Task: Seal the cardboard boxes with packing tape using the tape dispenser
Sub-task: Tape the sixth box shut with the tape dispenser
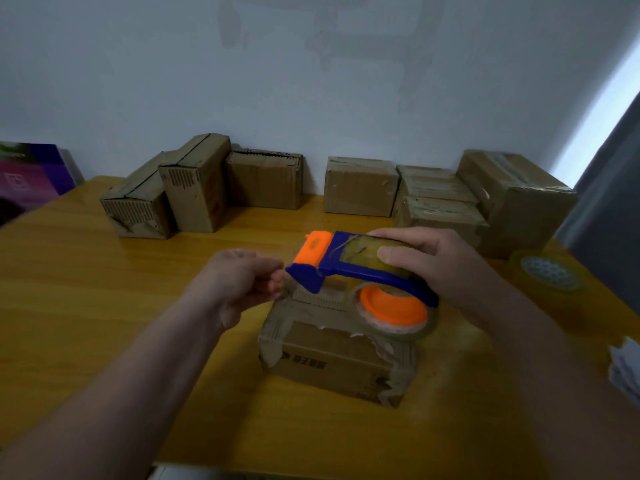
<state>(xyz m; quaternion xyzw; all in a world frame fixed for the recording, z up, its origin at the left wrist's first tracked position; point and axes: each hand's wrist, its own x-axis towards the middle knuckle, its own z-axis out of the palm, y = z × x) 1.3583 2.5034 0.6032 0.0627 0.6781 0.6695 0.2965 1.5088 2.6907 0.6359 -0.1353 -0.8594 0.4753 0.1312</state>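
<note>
A small cardboard box (332,355) sits on the wooden table (104,306) in front of me, with torn old tape on its edges. Above it is a blue and orange tape dispenser (346,268) holding a roll of clear tape. My right hand (426,258) grips the dispenser from above, fingers curled over the roll. My left hand (242,278) is at the dispenser's orange front end, its fingertips pinched together at the tape's loose end, which is too faint to see clearly.
Several cardboard boxes (263,181) stand in a row along the wall at the table's far edge. A spare roll of clear tape (547,275) lies at the right edge. A purple box (31,174) stands at the far left. White crumpled paper (623,368) lies at right.
</note>
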